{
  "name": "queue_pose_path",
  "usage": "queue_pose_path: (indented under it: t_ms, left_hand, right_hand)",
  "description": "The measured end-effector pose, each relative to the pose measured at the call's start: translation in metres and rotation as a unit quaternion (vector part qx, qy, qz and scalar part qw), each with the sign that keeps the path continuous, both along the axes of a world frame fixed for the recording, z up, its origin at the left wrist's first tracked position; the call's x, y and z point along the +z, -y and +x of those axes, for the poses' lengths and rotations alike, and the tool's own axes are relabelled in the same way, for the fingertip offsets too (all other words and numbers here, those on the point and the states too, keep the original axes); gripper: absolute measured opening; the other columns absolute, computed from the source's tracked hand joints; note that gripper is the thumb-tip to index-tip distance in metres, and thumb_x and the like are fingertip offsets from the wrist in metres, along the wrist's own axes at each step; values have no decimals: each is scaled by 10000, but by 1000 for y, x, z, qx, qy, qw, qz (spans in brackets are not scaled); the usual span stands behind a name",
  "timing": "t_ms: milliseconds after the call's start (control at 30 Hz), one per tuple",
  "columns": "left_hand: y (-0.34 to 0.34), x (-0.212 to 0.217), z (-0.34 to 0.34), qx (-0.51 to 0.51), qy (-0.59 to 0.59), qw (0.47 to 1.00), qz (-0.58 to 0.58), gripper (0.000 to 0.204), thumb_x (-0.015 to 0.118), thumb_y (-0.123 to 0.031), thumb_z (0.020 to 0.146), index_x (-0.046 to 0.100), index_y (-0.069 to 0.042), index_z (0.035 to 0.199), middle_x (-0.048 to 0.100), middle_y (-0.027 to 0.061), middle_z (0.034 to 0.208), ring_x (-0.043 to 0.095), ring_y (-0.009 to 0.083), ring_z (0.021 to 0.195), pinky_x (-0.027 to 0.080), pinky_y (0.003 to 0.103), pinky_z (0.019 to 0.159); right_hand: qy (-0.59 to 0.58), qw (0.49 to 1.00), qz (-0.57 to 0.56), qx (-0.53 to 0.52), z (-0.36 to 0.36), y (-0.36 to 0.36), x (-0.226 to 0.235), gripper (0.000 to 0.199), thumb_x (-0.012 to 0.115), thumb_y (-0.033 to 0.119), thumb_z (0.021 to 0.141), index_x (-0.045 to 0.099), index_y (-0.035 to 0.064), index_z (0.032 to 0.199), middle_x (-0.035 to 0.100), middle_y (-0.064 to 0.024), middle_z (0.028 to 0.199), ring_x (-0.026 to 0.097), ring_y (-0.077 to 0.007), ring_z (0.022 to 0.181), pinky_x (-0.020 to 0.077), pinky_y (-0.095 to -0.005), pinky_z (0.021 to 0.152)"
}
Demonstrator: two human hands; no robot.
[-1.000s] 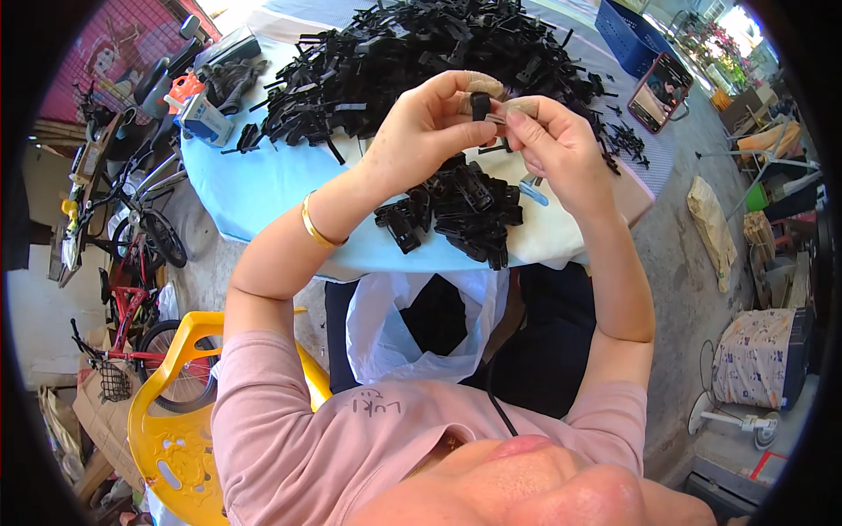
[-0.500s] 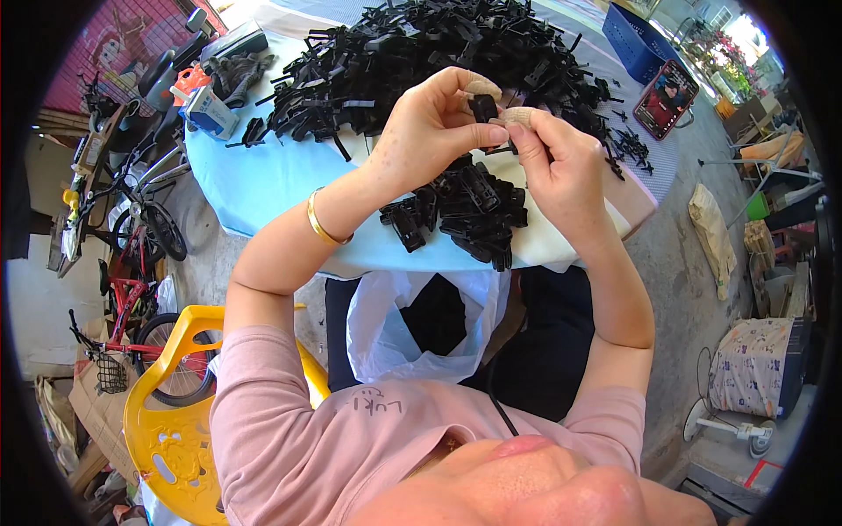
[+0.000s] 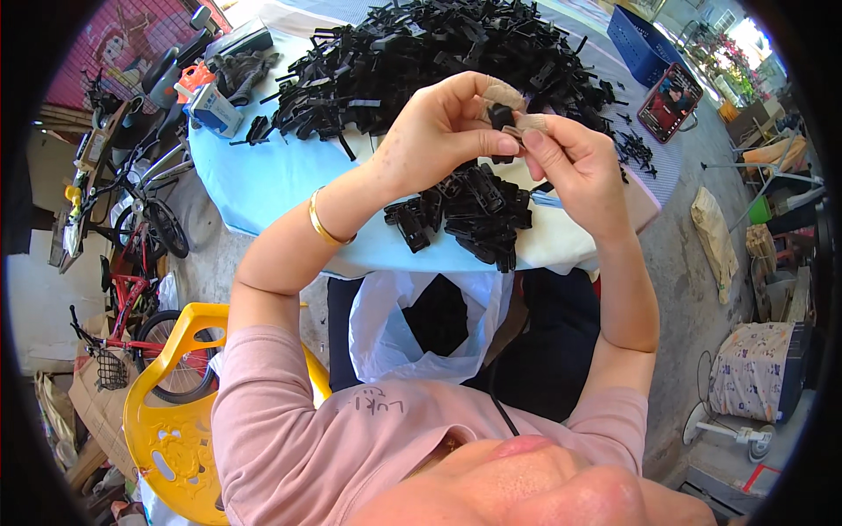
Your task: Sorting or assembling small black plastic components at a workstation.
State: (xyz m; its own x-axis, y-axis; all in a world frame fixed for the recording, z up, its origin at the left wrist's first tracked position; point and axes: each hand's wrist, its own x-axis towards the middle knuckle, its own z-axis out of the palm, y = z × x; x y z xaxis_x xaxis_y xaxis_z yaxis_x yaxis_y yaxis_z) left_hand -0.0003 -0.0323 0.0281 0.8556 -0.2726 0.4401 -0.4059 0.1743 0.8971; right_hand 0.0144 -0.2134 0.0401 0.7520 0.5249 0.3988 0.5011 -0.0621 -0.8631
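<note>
My left hand (image 3: 456,123) is closed on a small black plastic part (image 3: 501,117), pinched between thumb and fingers above the table. My right hand (image 3: 572,162) is closed too, thumb against forefinger, its tips right beside that part; what they pinch is hidden. Tan coverings wrap some fingertips of both hands. Below the hands, near the table's front edge, lies a smaller heap of black plastic parts (image 3: 482,210). Behind them spreads a large pile of black plastic pieces (image 3: 421,53).
An open white plastic bag (image 3: 373,320) with black contents hangs at my lap. Small black pieces (image 3: 638,153) lie at the table's right, near a phone (image 3: 671,101) and a blue basket (image 3: 645,44). A blue-white box (image 3: 215,111) stands left. A yellow chair (image 3: 175,430) is beside me.
Both hands have shifted slightly right, with the black part between them. The part has turned in the left fingers, and the right hand has lowered a little.
</note>
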Motion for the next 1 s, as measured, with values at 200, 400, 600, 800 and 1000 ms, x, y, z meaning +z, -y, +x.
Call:
queue_pose_path:
  t_ms: [200,400,600,800,1000]
  left_hand:
    - [0,-2,-3,13,5,1000,15,317,621,48,773,506,3,1065,593,74,1004,576,103,891,500,236,790]
    - [5,-6,-3,75,53,996,-9,205,659,1,760,534,-7,921,582,-5,790,477,-4,625,372,148,518]
    - [-2,-12,-6,171,148,958,174,296,644,23,765,515,13,1030,611,81,952,586,88,835,494,210,727]
    - [-8,8,-1,107,130,959,228,449,738,-62,660,545,-58,1065,608,71,712,541,96,574,463,226,548]
    - [-15,5,3,-53,162,918,359,315,743,-197,679,634,-80,950,607,99,746,543,171,637,453,311,613]
  right_hand:
    - [-3,1000,-16,0,-1,-1,0,156,500,86,891,603,-18,945,477,32,612,407,-26,554,324,-168,494]
    - [11,998,18,-56,-10,-12,-3,153,503,96,892,598,-7,954,467,37,611,403,-22,551,318,-167,487]
    - [5,999,-6,-44,1,-10,-5,163,513,103,887,588,1,989,460,42,611,400,-19,553,311,-162,485]
    - [63,969,-237,-35,39,19,-1,205,598,132,816,606,-14,959,441,46,588,396,-17,540,317,-194,481]
    - [314,863,-382,-103,49,5,-47,131,604,145,709,626,94,828,590,-109,750,578,-290,731,464,-378,620]
